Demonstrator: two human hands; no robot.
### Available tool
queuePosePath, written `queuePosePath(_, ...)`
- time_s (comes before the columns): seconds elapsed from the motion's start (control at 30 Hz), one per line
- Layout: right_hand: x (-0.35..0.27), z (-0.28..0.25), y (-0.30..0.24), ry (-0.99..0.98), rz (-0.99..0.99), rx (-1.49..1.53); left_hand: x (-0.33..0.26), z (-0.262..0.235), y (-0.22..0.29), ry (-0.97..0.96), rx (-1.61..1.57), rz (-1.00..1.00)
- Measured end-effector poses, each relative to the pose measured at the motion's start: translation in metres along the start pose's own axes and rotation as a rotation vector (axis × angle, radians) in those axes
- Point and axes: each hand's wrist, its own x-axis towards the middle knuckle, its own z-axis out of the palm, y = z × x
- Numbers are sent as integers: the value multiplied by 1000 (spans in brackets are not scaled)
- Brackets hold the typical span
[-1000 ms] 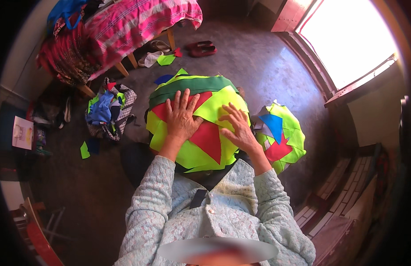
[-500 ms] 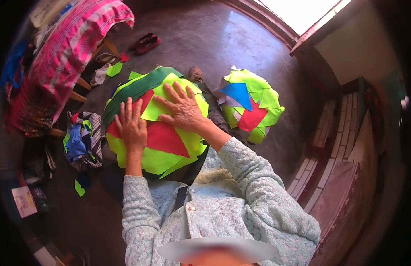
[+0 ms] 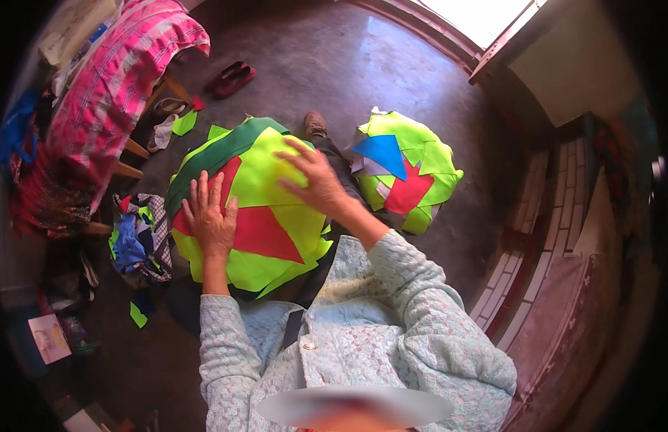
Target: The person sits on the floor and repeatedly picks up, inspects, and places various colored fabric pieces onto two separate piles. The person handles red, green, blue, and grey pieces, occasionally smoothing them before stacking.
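On my lap lies a large round bundle [image 3: 273,216] covered with fabric pieces in neon yellow, dark green and red. My left hand [image 3: 213,219] rests flat on its left side, fingers spread across a red fabric piece [image 3: 265,234]. Over the right part of the bundle is my right hand [image 3: 316,180], smeared by motion, its fingers apart and nothing seen in them; whether it touches the cloth I cannot tell. A strip of dark green fabric [image 3: 226,155] runs along the bundle's far edge.
To the right stands a second bundle [image 3: 427,169] with yellow, blue and red pieces. A checked bag [image 3: 161,237] of scraps sits at left. Beyond are a pink plaid cloth [image 3: 125,86] over furniture and dark red shoes [image 3: 231,79]. A bench [image 3: 528,273] lines the right.
My right hand has lifted or shifted from its flat, spread pose on the yellow cloth and is now blurred. The left hand stays about where it was. The view has shifted slightly.
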Motion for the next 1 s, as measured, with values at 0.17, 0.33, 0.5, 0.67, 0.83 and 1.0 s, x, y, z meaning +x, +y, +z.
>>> queuePosePath(0.17, -30, -55, 91, 236, 204, -282, 1, -2, 6, -7, -11, -1)
queuePosePath(0.33, -57, -69, 151, 138, 339, -746, 1, -5, 7, -15, -27, 0)
queuePosePath(0.5, -75, -69, 182, 44, 399, -883, 1, -7, 8, -20, -30, -3)
queuePosePath(0.67, -87, -65, 198, 101, 281, -954, 2, -9, 9, -14, -35, -3)
queuePosePath(0.83, -85, -69, 208, 175, 395, -808, 2, -10, 9, -6, -42, -10)
queuePosePath(1.0, -88, -89, 198, 423, 650, -376, 2, -9, 10, 4, -53, -16)
